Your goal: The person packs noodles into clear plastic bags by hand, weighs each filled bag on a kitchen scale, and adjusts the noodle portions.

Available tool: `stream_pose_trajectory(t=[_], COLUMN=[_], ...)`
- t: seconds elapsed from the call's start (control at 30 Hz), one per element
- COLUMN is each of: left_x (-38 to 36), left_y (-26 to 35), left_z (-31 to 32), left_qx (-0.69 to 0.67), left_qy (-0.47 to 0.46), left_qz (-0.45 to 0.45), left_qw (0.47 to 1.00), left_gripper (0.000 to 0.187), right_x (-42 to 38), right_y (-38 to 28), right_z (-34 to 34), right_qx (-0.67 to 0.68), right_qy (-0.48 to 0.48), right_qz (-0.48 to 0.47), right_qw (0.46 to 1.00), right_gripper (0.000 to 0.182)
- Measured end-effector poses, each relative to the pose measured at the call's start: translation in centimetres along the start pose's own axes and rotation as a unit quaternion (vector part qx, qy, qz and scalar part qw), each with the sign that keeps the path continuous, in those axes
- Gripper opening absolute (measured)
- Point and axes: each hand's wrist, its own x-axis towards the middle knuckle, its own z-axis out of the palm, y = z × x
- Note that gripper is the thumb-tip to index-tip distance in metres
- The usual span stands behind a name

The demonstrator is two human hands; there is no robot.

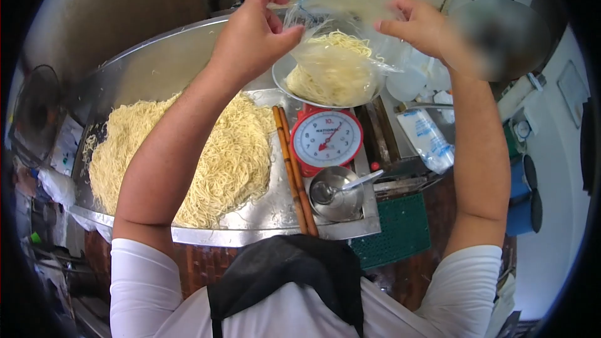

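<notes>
A clear plastic bag (335, 75) with yellow noodles in it rests in the round metal pan (280, 81) of a red dial scale (325, 139). My left hand (263, 34) is at the left side of the bag's mouth, fingers curled and thumb against the film. On the opposite side, my right hand (422, 28) pinches the film between thumb and fingers. The bag's upper part stands spread between both hands, above the noodles. To the left, a large heap of loose noodles (231, 163) lies on the metal tray (238, 216).
Two brown sticks (293, 172) lie between heap and scale. In front of the scale is a metal bowl (350, 203) with a spoon (360, 180). A white and blue packet (426, 138) lies at right. Below it, a green perforated mat (394, 231) is on the floor.
</notes>
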Motion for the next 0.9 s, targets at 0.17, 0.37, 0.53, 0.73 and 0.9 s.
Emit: stream_pose_trajectory(t=[0.17,0.37,0.53,0.73,0.9], left_x=[0.2,2.3,0.1,-8.4,-21.1], left_y=[-3.0,-2.2,1.0,-0.5,-4.1], left_z=[1.0,-5.3,-12.6,-17.7,-15.9], left_qx=[0.120,0.215,-0.073,-0.121,-0.027], left_qy=[-0.142,0.023,0.075,-0.006,-0.170], left_qz=[-0.053,0.093,0.023,-0.069,-0.213], left_qw=[0.981,0.972,0.994,0.990,0.962], left_gripper=[0.025,0.018,0.006,0.005,0.004], right_x=[0.3,1.9,0.9,-2.5,-10.6], right_y=[1.0,-4.1,-10.1,-11.7,-10.9], right_z=[1.5,-0.4,-2.2,4.9,15.7], right_qx=[0.070,0.283,0.358,0.373,0.360], right_qy=[-0.063,0.091,0.095,-0.103,-0.310], right_qz=[0.111,0.035,-0.013,0.017,0.119], right_qw=[0.989,0.954,0.929,0.922,0.872], right_gripper=[0.027,0.011,0.010,0.007,0.006])
